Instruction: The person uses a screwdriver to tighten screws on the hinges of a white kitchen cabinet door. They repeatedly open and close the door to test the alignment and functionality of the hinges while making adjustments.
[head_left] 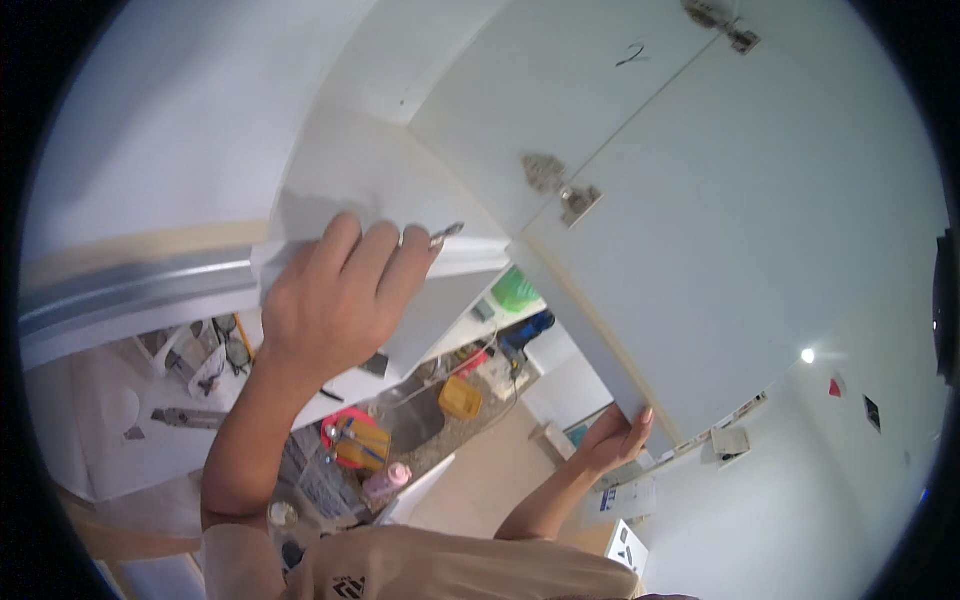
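Note:
My left hand (335,300) is raised at the lower front edge of an open white cabinet (350,150), its fingers curled. A slim, shiny metal piece (450,234) sticks out past the fingertips; the rest of it is hidden in the hand. Lower down and to the right, my right hand (622,440) grips the light-edged rim of a swung-open white cabinet door (720,240), thumb on the near face. Metal hinges (580,203) join this door to the cabinet's side panel (540,90).
Below lies a counter with a sink (412,418), a yellow tub (459,398), a red basin (335,428) and a pink bottle (387,480). Eyeglasses (236,352) sit by a white holder at left. A metal rail (140,290) runs along the cabinet's left edge. A lamp (808,356) shines at right.

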